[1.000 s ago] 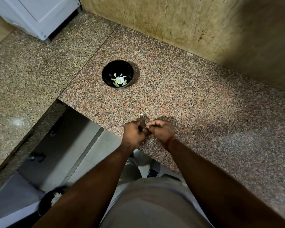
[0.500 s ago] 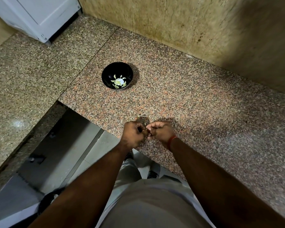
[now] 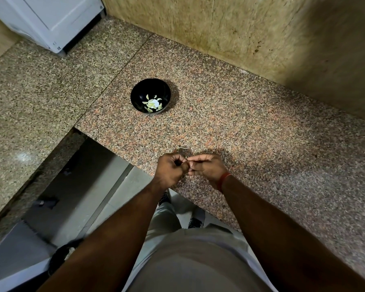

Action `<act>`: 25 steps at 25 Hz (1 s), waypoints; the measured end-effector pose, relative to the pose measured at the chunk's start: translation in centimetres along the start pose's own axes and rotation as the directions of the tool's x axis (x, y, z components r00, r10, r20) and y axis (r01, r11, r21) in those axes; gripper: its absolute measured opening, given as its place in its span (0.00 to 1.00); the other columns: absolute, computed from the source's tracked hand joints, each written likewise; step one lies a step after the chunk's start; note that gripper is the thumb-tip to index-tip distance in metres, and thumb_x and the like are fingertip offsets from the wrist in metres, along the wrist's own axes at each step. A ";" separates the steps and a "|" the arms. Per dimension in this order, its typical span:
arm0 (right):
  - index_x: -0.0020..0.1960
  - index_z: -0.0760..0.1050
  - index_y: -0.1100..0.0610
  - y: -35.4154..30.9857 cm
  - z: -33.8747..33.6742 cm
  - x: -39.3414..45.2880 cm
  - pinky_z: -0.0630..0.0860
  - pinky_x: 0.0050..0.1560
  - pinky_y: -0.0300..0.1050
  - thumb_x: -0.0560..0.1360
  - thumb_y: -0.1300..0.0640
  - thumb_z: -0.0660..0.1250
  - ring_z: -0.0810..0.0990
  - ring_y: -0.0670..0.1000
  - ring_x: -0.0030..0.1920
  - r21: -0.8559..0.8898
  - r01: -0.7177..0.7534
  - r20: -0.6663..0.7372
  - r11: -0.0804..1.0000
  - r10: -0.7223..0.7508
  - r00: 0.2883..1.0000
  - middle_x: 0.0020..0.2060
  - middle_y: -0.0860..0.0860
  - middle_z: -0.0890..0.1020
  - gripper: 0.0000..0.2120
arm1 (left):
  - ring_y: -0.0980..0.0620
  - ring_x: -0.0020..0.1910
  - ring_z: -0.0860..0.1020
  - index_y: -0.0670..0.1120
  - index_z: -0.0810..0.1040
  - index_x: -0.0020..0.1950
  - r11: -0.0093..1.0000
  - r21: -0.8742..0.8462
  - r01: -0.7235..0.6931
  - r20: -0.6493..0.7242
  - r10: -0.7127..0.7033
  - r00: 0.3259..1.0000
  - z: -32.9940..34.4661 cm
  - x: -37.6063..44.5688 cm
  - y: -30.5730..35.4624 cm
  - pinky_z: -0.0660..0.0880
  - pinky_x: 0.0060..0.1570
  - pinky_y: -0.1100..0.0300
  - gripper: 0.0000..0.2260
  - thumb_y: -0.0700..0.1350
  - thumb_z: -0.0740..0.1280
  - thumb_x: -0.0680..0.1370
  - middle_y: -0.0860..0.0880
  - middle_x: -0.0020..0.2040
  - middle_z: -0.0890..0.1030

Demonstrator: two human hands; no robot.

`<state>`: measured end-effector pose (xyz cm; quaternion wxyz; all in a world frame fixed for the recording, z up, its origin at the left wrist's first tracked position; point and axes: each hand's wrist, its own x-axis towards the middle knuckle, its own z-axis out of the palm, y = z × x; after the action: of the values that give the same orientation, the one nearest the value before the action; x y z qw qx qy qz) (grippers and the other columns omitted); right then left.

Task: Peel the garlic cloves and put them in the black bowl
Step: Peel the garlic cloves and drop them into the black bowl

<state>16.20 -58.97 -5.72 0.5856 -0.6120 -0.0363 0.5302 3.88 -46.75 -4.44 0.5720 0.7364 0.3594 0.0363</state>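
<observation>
1. The left hand is curled into a loose fist and the right hand has its fingers drawn together in a pinch; the two meet just above the near edge of the granite surface. A pale speck shows where they touch, most likely the garlic clove, though it is too small and too hidden to say how much skin is left on it
2. The hands work right over the lip of the surface, with the floor open below. If the clove slips out of the pinch, it could drop past the edge and not onto the stone
3. The black bowl stands well apart, further back and to the left, with peeled cloves already in its bottom. The carry across is long enough that a loosely held, slippery clove may fall short
4. A thin pale scrap lies on the surface just beyond the hands, probably peel. Stray skin like this could stick to the fingers and end up in the bowl
5. A hard squeeze could bruise or split the clove
</observation>
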 end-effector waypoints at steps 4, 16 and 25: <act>0.51 0.82 0.65 0.1 0.1 -0.2 0.85 0.40 0.47 0.76 0.72 0.69 0.84 0.59 0.42 0.023 0.018 -0.007 1.000 -0.018 1.000 0.48 0.65 0.85 0.07 | 0.59 0.30 0.76 0.45 0.82 0.40 1.000 0.020 0.006 -0.013 -0.006 1.000 0.0 0.2 -0.3 0.74 0.34 0.64 0.08 0.33 0.72 0.76 0.51 0.34 0.82; 0.56 0.81 0.69 0.9 0.1 0.3 0.84 0.40 0.48 0.78 0.69 0.69 0.84 0.54 0.39 0.018 -0.001 -0.052 1.000 0.002 0.999 0.46 0.65 0.85 0.08 | 0.64 0.25 0.74 0.50 0.78 0.33 0.981 0.181 0.075 -0.150 -0.048 0.988 -0.3 -0.1 -0.7 0.69 0.30 0.70 0.14 0.34 0.71 0.74 0.57 0.29 0.78; 0.55 0.81 0.64 1.4 0.6 0.0 0.83 0.39 0.47 0.78 0.67 0.69 0.83 0.53 0.41 0.050 -0.037 -0.094 0.998 0.041 0.995 0.46 0.61 0.84 0.06 | 0.56 0.26 0.74 0.47 0.80 0.33 0.974 0.212 0.076 -0.141 -0.047 0.989 0.1 -0.4 -0.8 0.72 0.30 0.63 0.12 0.37 0.71 0.76 0.50 0.30 0.80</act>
<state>15.00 -58.98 -6.67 0.5907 -0.6228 0.0163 0.5127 3.24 -47.04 -4.98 0.4636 0.7788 0.4217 0.0287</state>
